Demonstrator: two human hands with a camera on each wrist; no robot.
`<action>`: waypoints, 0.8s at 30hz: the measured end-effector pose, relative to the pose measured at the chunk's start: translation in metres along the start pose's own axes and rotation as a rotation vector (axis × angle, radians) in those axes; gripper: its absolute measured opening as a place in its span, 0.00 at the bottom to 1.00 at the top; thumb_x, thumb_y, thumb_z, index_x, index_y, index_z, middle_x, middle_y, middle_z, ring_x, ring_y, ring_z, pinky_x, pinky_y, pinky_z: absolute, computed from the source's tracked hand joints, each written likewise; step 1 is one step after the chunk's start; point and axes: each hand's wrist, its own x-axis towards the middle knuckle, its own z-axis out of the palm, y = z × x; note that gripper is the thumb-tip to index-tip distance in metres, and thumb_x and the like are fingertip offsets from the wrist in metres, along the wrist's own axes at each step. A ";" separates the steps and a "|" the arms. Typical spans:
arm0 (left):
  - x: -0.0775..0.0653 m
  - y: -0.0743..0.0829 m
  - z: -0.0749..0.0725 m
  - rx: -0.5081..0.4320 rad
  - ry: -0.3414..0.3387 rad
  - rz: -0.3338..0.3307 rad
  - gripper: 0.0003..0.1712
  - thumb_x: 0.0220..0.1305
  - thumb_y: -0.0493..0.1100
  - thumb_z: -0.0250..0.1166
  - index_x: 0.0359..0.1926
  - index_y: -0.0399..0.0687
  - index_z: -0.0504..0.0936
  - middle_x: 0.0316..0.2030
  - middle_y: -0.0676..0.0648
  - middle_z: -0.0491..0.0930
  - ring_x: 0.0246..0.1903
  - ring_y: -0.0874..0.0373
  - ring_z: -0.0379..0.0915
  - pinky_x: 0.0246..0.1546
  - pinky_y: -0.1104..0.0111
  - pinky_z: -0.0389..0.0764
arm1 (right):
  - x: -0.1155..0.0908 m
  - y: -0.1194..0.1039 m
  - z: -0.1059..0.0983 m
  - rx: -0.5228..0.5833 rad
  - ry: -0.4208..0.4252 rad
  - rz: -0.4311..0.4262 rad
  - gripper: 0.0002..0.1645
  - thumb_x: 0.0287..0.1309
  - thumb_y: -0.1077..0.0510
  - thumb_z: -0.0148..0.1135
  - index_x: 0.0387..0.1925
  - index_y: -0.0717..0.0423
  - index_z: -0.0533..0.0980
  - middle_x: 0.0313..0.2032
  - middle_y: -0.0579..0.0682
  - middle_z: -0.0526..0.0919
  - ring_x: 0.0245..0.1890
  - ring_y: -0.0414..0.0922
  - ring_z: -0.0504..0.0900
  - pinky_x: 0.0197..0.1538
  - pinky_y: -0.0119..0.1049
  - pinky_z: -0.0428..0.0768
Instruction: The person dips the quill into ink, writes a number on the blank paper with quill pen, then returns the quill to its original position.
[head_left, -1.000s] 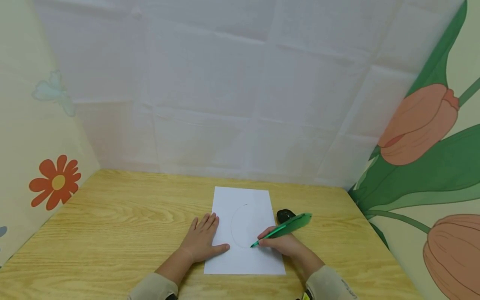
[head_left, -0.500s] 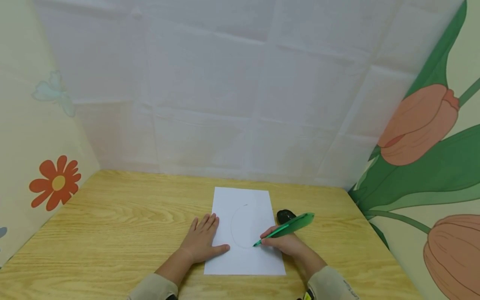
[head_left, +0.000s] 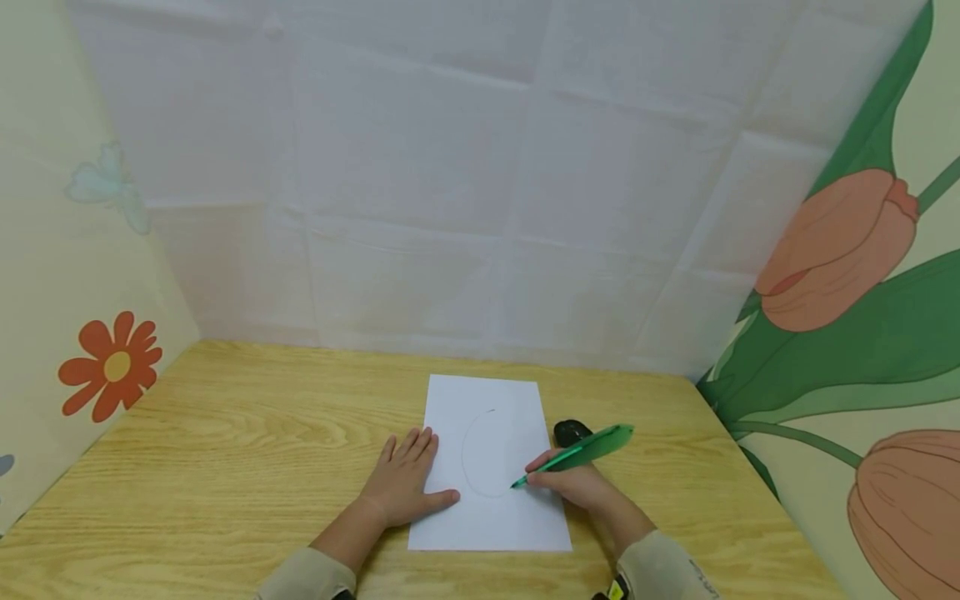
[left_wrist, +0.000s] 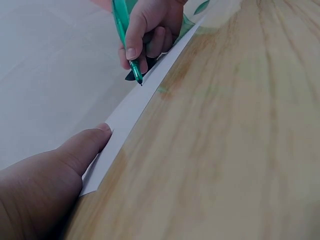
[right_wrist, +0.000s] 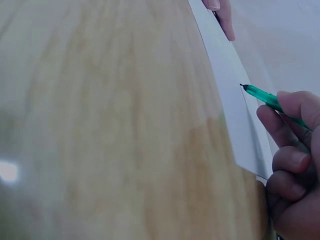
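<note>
A white sheet of paper (head_left: 491,525) lies on the wooden table (head_left: 285,417). My left hand (head_left: 403,483) rests on its left edge with fingers spread, thumb reaching over the sheet. Between thumb and fingers my right hand (head_left: 572,485) pinches a green pen (head_left: 588,448), which carries a broad leaf-shaped green part at its upper end. The pen leans to the right, its tip at the lower right end of a thin curved line (head_left: 462,454) drawn on the paper. In the right wrist view the dark tip of the pen (right_wrist: 260,94) meets the sheet.
A glossy black rounded object (head_left: 570,430) sits just right of the paper, beyond my right hand and partly hidden by the pen. A white cloth (head_left: 420,250) hangs behind the table. Flower-printed panels (head_left: 825,350) stand at both sides.
My right hand and the pen have shifted slightly right and up the sheet, and the curved line has grown along its bottom. The left hand has stayed in place.
</note>
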 end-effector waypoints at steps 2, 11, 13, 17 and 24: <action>0.000 0.000 0.000 0.004 -0.001 -0.001 0.58 0.58 0.74 0.58 0.74 0.36 0.57 0.76 0.38 0.52 0.77 0.42 0.43 0.75 0.43 0.41 | 0.000 0.000 0.000 0.000 0.009 -0.003 0.17 0.55 0.58 0.69 0.43 0.65 0.80 0.26 0.40 0.75 0.27 0.40 0.66 0.32 0.29 0.66; 0.000 0.000 0.001 0.002 0.008 0.002 0.59 0.57 0.74 0.58 0.74 0.36 0.57 0.75 0.38 0.53 0.77 0.42 0.43 0.75 0.43 0.41 | 0.003 0.003 -0.001 0.007 0.033 -0.035 0.16 0.55 0.59 0.70 0.42 0.67 0.80 0.28 0.42 0.76 0.29 0.40 0.66 0.34 0.30 0.66; 0.000 -0.001 0.001 -0.002 0.009 0.001 0.59 0.57 0.74 0.58 0.74 0.36 0.57 0.76 0.38 0.52 0.77 0.42 0.43 0.75 0.43 0.41 | 0.004 0.004 -0.001 0.005 0.043 -0.034 0.16 0.54 0.59 0.70 0.42 0.67 0.80 0.28 0.42 0.75 0.29 0.40 0.66 0.34 0.30 0.66; 0.001 -0.002 0.003 0.004 0.009 0.001 0.58 0.58 0.74 0.58 0.74 0.37 0.56 0.76 0.39 0.52 0.77 0.42 0.42 0.75 0.43 0.40 | 0.006 0.005 -0.001 0.000 0.073 -0.006 0.16 0.54 0.59 0.70 0.41 0.65 0.81 0.29 0.42 0.76 0.29 0.41 0.66 0.34 0.31 0.66; 0.001 -0.001 0.002 0.003 0.009 0.000 0.58 0.58 0.75 0.57 0.74 0.37 0.57 0.76 0.39 0.52 0.77 0.42 0.42 0.75 0.43 0.40 | 0.006 0.005 0.000 -0.008 0.112 0.025 0.15 0.55 0.58 0.70 0.42 0.63 0.81 0.34 0.46 0.79 0.32 0.42 0.69 0.37 0.33 0.68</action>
